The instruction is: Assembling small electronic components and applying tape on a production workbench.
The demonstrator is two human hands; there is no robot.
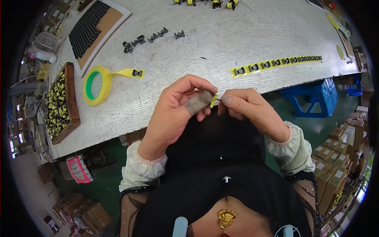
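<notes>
- Two bare hands meet at the near edge of the grey worktable [244, 35], above the person's dark lap
- left hand [173, 110] is curled, its thumb wearing a grey finger cot [198, 102], thumb and forefinger pinched shut on a small yellow-taped part [213, 100]
- right hand [246, 106] comes in from the other side, its fingertips closed together right against the same part; whether it grips the part itself or a thin wire end there is too small to tell
- the small yellow-taped part sits between the two hands, just off the table edge, mostly hidden by the fingers
- one roll of yellow tape [96, 85] with a green core lies on the table to the left, its loose end drawn out with a single dark core piece [137, 73] stuck on it
- a long strip of yellow tape [276, 63] carrying a row of dark cores lies to the right, well apart from the roll
- several loose dark cores [144, 39] lie farther back, near a flat tray of black parts [89, 27]
- a wooden tray [63, 102] full of yellow-wrapped parts stands at the table's left end
- a blue plastic stool [314, 96] stands under the right end, and cardboard boxes [331, 166] are stacked on the floor at the right
</notes>
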